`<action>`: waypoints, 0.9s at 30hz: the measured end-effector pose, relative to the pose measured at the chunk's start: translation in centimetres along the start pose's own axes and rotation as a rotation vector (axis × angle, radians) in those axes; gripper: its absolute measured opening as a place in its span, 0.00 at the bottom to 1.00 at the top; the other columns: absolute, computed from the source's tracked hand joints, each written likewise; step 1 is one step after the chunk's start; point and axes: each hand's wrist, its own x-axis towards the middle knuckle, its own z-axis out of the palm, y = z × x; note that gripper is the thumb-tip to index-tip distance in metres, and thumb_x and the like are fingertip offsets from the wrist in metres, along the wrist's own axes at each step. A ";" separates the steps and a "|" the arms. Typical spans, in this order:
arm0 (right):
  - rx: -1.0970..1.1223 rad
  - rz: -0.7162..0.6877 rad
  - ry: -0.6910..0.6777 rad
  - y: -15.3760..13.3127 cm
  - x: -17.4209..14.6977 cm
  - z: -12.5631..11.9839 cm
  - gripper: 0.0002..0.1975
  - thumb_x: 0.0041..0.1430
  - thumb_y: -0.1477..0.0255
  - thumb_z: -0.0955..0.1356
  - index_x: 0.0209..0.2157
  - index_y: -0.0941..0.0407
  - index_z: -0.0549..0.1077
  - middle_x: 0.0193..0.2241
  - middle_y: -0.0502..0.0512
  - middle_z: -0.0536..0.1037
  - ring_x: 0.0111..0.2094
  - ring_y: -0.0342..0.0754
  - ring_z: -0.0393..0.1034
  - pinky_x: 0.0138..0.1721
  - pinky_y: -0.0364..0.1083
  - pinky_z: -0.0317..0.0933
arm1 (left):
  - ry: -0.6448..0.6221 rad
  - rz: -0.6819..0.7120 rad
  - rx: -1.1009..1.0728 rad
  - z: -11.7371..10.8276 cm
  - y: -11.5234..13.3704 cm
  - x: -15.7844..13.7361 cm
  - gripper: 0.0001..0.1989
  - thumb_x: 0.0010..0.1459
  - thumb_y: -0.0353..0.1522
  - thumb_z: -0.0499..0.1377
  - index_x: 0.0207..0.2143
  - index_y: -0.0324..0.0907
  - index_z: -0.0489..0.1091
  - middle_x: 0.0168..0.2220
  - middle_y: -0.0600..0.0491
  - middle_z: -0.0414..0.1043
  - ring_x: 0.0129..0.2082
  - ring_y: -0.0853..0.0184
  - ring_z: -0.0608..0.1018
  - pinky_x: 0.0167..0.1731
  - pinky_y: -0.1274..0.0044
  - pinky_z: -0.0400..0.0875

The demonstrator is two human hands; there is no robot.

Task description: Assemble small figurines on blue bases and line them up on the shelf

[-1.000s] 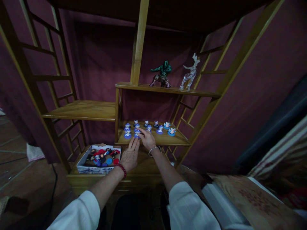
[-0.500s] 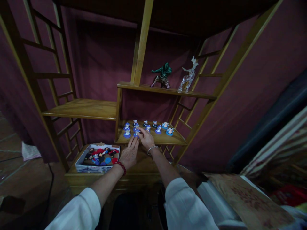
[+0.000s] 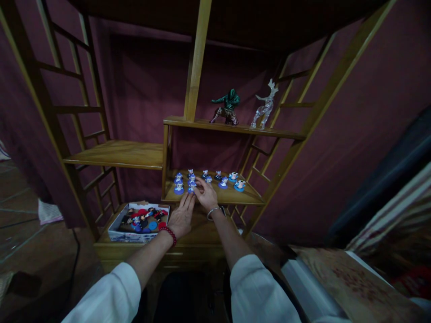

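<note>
On the small wooden shelf [image 3: 232,196] stand several little figurines in rows. A purple-and-white figurine [image 3: 191,185] at the front edge is between my two hands. My right hand [image 3: 207,197], with a silver bracelet at the wrist, has its thumb and fingers closed about that figurine from the right. My left hand [image 3: 181,220], with a red bead bracelet, reaches up from below, fingers stretched out, tips at the figurine's base. Another purple figurine [image 3: 178,187] stands just left. Blue-based figurines [image 3: 239,185] stand at the right end. My fingers partly hide the held figurine's base.
Lower left, an open cardboard box [image 3: 129,236] holds jumbled figurines and round bases. Above, a higher shelf [image 3: 202,123] carries a green-and-bronze crouching statue [image 3: 227,107] and a clear deer ornament [image 3: 264,107]. A side shelf [image 3: 117,153] is at left, an upright post [image 3: 197,63] above.
The view has shifted slightly. Both hands stay at the same front figurine, with the right fingers moved only a little; the other figurines stand as before.
</note>
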 end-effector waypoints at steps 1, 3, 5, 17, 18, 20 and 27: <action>0.015 0.003 0.017 -0.1 -0.1 -0.1 0.21 0.51 0.71 0.63 0.49 0.49 0.65 0.40 0.49 0.75 0.44 0.46 0.65 0.40 0.44 0.66 | -0.011 -0.006 -0.005 -0.1 0.1 0.0 0.47 0.34 0.21 0.50 0.60 0.31 0.36 0.63 0.46 0.31 0.61 0.63 0.32 0.56 0.71 0.52; 0.040 0.004 0.047 -0.4 -0.2 -0.2 0.20 0.52 0.71 0.63 0.48 0.51 0.66 0.39 0.49 0.75 0.44 0.45 0.64 0.39 0.43 0.66 | -0.037 -0.018 -0.011 -0.4 0.1 0.0 0.47 0.34 0.21 0.50 0.60 0.31 0.37 0.63 0.46 0.31 0.61 0.63 0.32 0.56 0.72 0.52; 0.035 0.006 0.069 -0.5 -0.2 -0.3 0.19 0.52 0.71 0.62 0.48 0.53 0.66 0.39 0.50 0.75 0.44 0.45 0.64 0.39 0.43 0.65 | -0.058 -0.029 -0.021 -0.6 0.2 0.0 0.47 0.34 0.20 0.50 0.60 0.31 0.37 0.63 0.46 0.31 0.61 0.63 0.33 0.56 0.72 0.53; -0.261 0.159 0.070 0.1 0.1 0.2 0.17 0.60 0.69 0.56 0.46 0.56 0.68 0.37 0.55 0.76 0.42 0.47 0.66 0.45 0.44 0.55 | -0.024 -0.036 -0.076 -0.7 0.1 -0.1 0.45 0.35 0.19 0.50 0.60 0.35 0.40 0.64 0.47 0.28 0.62 0.63 0.35 0.54 0.71 0.56; -0.267 0.158 0.064 0.1 0.1 0.2 0.17 0.60 0.69 0.55 0.46 0.56 0.68 0.37 0.55 0.76 0.41 0.47 0.66 0.44 0.44 0.55 | -0.013 -0.034 -0.072 -0.6 0.2 -0.1 0.45 0.35 0.19 0.50 0.60 0.34 0.40 0.64 0.46 0.29 0.62 0.63 0.35 0.54 0.71 0.56; -0.275 0.153 0.052 0.1 0.1 0.3 0.18 0.61 0.69 0.54 0.45 0.56 0.69 0.35 0.55 0.76 0.40 0.47 0.67 0.43 0.44 0.56 | 0.002 -0.038 -0.066 -0.4 0.3 -0.1 0.45 0.35 0.19 0.50 0.60 0.33 0.41 0.63 0.44 0.30 0.62 0.62 0.35 0.55 0.70 0.53; -0.336 0.197 0.066 0.0 0.0 0.5 0.17 0.61 0.69 0.54 0.44 0.56 0.70 0.35 0.57 0.76 0.40 0.47 0.66 0.41 0.43 0.55 | 0.005 -0.047 -0.117 -0.4 0.5 0.1 0.45 0.34 0.18 0.49 0.59 0.32 0.41 0.63 0.42 0.30 0.62 0.62 0.34 0.57 0.69 0.50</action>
